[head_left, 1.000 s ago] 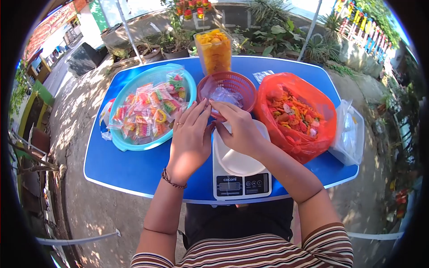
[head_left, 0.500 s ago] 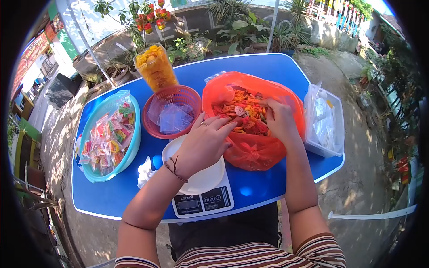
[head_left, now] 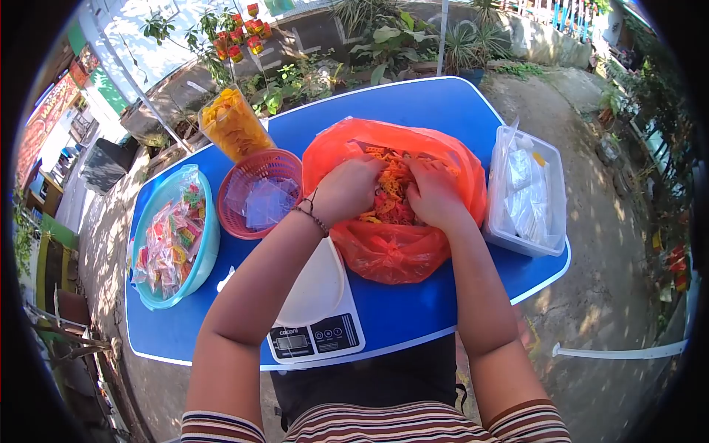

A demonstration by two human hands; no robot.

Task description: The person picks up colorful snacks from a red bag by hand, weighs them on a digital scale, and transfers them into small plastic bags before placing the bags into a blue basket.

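Observation:
An orange-red plastic bag [head_left: 391,255] lies spread open on the table, filled with small red, orange and yellow crinkled pieces [head_left: 391,196]. Into it from the left reaches my left hand [head_left: 348,188], its fingertips hidden among the pieces and the bag's folds. On the right side of the heap rests my right hand [head_left: 437,193], thumb and fingers apart over the pieces, the fingertips partly buried. Below my left forearm is a white kitchen scale [head_left: 316,338] with a round white plate [head_left: 314,292] on it, partly covered by the arm.
A red basket [head_left: 260,230] holds clear plastic packets; left of it, a turquoise basin [head_left: 210,247] carries several filled packets. Behind stands a clear container of yellow pieces [head_left: 235,124]. A white plastic box [head_left: 526,240] with clear bags sits right on the blue table [head_left: 417,314].
My left hand has moved forward from above the bag's near left edge into the pieces. My right hand has shifted slightly left and lower over the heap. The view has shifted a little.

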